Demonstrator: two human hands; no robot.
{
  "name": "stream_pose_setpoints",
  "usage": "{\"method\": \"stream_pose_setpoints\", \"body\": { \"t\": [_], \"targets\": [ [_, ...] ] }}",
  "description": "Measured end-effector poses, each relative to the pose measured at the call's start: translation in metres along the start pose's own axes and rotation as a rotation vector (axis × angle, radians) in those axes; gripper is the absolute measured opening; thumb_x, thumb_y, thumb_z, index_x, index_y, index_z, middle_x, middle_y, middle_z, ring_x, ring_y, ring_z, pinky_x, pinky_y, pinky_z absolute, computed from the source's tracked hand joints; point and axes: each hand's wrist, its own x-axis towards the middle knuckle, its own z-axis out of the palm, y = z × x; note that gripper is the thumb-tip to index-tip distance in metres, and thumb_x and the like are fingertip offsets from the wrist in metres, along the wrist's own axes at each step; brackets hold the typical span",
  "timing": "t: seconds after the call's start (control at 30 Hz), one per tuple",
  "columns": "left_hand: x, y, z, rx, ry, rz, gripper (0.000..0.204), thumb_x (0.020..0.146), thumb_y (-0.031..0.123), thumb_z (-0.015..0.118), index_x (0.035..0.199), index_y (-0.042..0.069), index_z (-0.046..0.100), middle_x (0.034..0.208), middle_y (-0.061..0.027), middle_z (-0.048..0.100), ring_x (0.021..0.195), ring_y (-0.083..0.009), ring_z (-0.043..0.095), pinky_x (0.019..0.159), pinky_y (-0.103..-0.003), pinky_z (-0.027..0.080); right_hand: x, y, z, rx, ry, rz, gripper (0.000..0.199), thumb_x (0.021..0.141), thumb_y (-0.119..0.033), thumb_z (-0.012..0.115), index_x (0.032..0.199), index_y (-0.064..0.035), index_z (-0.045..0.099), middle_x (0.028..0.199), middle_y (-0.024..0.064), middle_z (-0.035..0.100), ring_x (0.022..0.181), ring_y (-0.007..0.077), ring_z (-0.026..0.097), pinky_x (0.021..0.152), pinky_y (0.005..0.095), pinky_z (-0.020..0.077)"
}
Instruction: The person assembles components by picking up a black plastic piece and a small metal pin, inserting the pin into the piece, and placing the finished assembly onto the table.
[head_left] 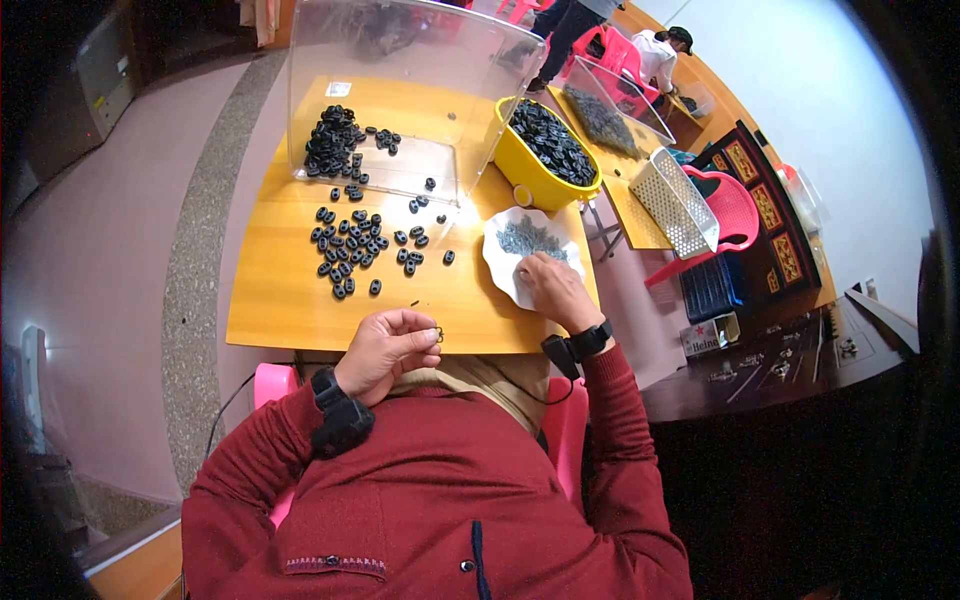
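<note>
— What has the left hand (385,350) got?

— A small black ring-like piece (437,335), pinched between thumb and fingertips at the near edge of the table (270,310), at about 6 o'clock from the loose black pieces (350,250) scattered mid-table. The grip is pressed together on it.

— And the right hand (555,290)?

— It rests on the white plate (500,265) at 3 o'clock from the left hand, fingertips down among the small grey metal bits (528,238). Whether it has one pinched I cannot tell; the fingers curl over and hide it.

— How would that black piece handle?

— I'd judge it light, stiff and smooth, likely moulded plastic. Small enough to slip, so take it by its outer rim with fingertips, as here. The grey bits look thin and springy, easy to tangle; lift one by its end.

— Any packages or labels?

— A clear plastic box (420,90) lies at 12 o'clock, holding a heap of the same black pieces, with a small white sticker (338,89) on its wall. A yellow tub (545,165) full of black pieces sits at 1 o'clock. Beyond, a white mesh basket (675,200) at 2 o'clock, and a small carton (705,338) with a red star and green lettering on the dark side table at 3 o'clock.
</note>
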Motion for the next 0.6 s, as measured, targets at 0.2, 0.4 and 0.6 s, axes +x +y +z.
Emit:
{"method": "stream_pose_setpoints", "body": {
  "t": [0.2, 0.4, 0.6],
  "targets": [
    [0.000, -0.001, -0.001, -0.017, 0.000, -0.013, 0.011, 0.087, 0.007, 0.065, 0.097, 0.003, 0.060, 0.085, -0.0035, 0.063, 0.075, -0.0114, 0.063, 0.069, -0.026, 0.057, 0.000, 0.001, 0.000, -0.002, -0.010, -0.027, 0.011, 0.087, -0.008, 0.046, 0.095, -0.0034, 0.053, 0.088, 0.0164, 0.056, 0.085, 0.0378, 0.059, 0.073, 0.0450, 0.0482],
    [0.001, -0.001, -0.001, -0.039, 0.012, -0.014, 0.012, 0.086, 0.005, 0.065, 0.097, 0.001, 0.061, 0.086, -0.0051, 0.064, 0.075, -0.0124, 0.064, 0.070, -0.027, 0.058, 0.001, 0.010, 0.003, 0.043, 0.014, -0.051, 0.012, 0.087, -0.010, 0.050, 0.088, -0.0022, 0.058, 0.084, 0.0173, 0.057, 0.082, 0.0381, 0.057, 0.072, 0.0435, 0.0462],
    [0.000, -0.001, 0.002, -0.028, 0.018, -0.003, 0.012, 0.087, 0.005, 0.064, 0.097, 0.001, 0.060, 0.086, -0.0054, 0.064, 0.075, -0.0127, 0.063, 0.070, -0.027, 0.057, 0.008, 0.005, -0.009, 0.039, -0.028, -0.085, 0.012, 0.081, -0.009, 0.052, 0.081, -0.0013, 0.061, 0.079, 0.0183, 0.061, 0.079, 0.0381, 0.059, 0.071, 0.0441, 0.0468]
  ]
}}
